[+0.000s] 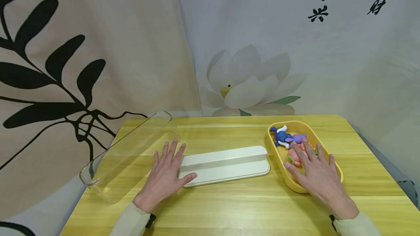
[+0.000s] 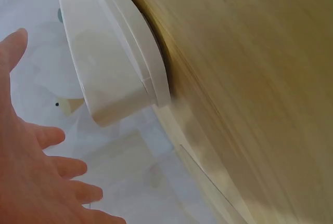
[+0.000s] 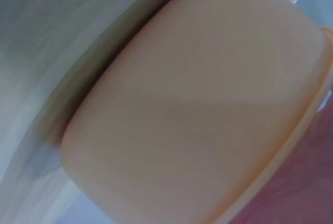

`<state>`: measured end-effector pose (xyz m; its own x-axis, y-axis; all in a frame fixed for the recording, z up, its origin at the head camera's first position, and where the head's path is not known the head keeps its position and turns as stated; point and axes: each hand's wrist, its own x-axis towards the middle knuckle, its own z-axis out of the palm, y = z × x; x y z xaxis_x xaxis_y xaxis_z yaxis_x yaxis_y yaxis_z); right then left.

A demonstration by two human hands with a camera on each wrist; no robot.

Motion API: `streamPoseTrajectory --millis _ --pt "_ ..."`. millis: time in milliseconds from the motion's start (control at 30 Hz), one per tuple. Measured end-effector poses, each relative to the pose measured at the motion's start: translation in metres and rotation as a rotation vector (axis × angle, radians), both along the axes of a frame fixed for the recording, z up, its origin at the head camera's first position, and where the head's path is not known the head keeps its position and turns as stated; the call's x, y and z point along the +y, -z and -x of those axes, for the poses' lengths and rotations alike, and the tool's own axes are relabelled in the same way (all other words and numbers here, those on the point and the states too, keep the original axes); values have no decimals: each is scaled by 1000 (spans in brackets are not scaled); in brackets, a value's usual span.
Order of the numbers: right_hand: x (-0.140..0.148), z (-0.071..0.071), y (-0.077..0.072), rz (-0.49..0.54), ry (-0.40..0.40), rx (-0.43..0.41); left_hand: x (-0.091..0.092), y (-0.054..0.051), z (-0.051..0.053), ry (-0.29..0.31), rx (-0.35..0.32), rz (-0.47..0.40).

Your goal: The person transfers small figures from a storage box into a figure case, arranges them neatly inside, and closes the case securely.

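Near the left end of a long white base [image 1: 226,172] with a raised ridge, my left hand [image 1: 164,177] is held with its fingers spread and straight. The left wrist view shows that hand [image 2: 31,177] beside the end of the white base [image 2: 104,52], holding nothing. Over a yellow tray [image 1: 278,163] my right hand [image 1: 319,177] spreads its straight fingers; whether they touch the contents I cannot tell. Inside lie small toy figures: a blue and white one [image 1: 281,137], a purple one [image 1: 298,138] and a pink one [image 1: 292,158], partly hidden by the hand.
A long clear plastic cover [image 1: 131,156] lies slantwise at the left, reaching toward the table's left edge. Everything stands on a wooden table [image 1: 226,210]. Behind it hang printed cloths [image 1: 249,28], one with a flower.
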<state>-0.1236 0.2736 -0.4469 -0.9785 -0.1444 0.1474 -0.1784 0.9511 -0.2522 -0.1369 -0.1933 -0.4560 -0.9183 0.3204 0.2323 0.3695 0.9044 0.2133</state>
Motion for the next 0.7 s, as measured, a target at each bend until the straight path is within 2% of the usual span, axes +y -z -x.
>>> streamPoseTrajectory --millis 267,533,700 --pt "-13 2 -8 16 -19 -4 3 0 1 16 -30 -76" --pt "-34 6 -14 62 -84 57 8 -2 2 31 -142 -186" --pt "-51 9 -16 129 -116 48 11 -1 3 31 -187 -220"
